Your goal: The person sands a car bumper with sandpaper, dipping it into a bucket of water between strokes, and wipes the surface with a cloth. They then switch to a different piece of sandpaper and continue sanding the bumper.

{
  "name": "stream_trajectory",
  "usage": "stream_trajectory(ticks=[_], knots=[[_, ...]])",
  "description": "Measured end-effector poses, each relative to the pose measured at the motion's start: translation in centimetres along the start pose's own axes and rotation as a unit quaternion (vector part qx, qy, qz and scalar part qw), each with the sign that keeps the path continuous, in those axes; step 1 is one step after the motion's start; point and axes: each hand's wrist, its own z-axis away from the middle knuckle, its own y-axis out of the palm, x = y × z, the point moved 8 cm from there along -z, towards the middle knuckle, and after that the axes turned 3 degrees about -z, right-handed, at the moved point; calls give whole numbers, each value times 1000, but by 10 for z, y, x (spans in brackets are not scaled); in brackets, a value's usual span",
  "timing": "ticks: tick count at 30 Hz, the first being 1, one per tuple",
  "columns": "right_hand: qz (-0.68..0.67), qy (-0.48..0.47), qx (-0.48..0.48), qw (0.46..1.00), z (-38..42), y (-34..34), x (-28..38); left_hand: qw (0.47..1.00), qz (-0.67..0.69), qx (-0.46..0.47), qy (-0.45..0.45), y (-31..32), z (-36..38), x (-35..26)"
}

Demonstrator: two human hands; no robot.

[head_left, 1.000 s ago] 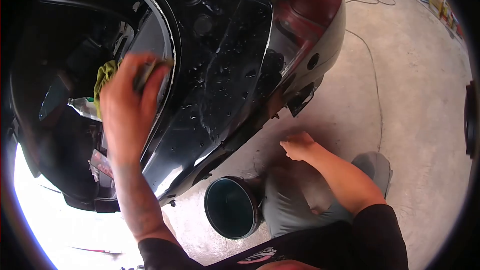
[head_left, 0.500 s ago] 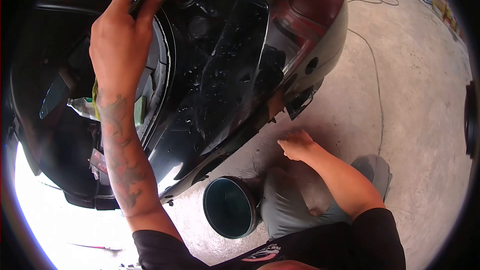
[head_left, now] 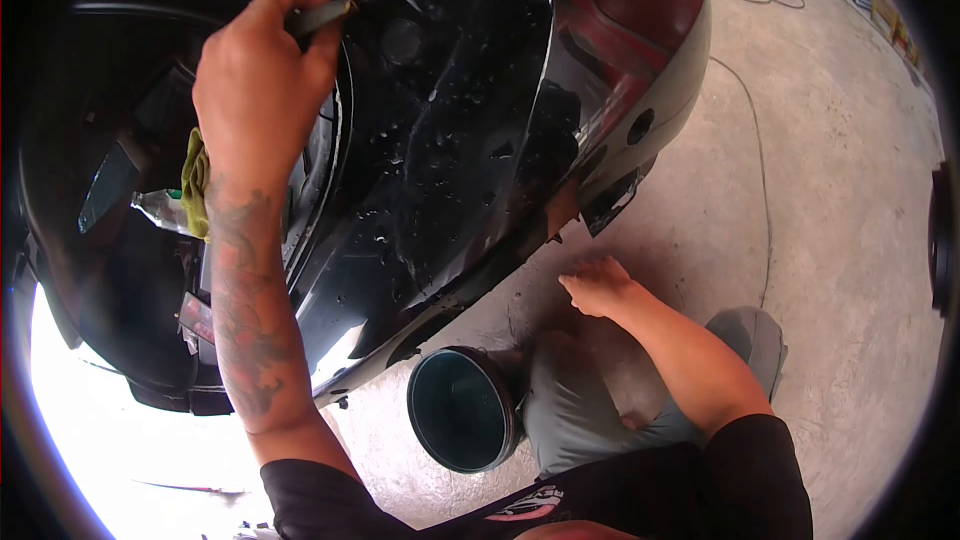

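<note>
**Black panel wet, rubbing in hand**

Black car body carries water beads across its glossy face; work on it looks partway, judging by the wetness. Left hand is closed on a small flat pad, pinched at the fingertips and pressed to the opening's rim. Right hand rests loosely curled and empty on the concrete floor, beside a dark bucket.

Black sleeves, tattooed forearm, seemingly grey trousers
</note>
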Motion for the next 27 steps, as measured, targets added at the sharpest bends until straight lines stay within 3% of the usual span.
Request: stream_trajectory(ticks=[7, 11, 18, 22, 27], knots=[[-6, 5, 12, 1000, 1, 4, 3, 999, -16, -33, -18, -3, -6, -1], [-5, 7, 15, 1000, 1, 3, 1, 1000, 8, -7, 11, 5, 20, -2], [1, 2, 14, 1000, -1, 7, 4, 993, -55, -77, 72, -13, -9, -17], [-6, 7, 11, 1000, 0, 0, 0, 996, 3, -49, 71, -5, 18, -8], [-2, 1, -6, 1000, 4, -3, 0, 998, -17, 60, 34, -1, 69, -16]])
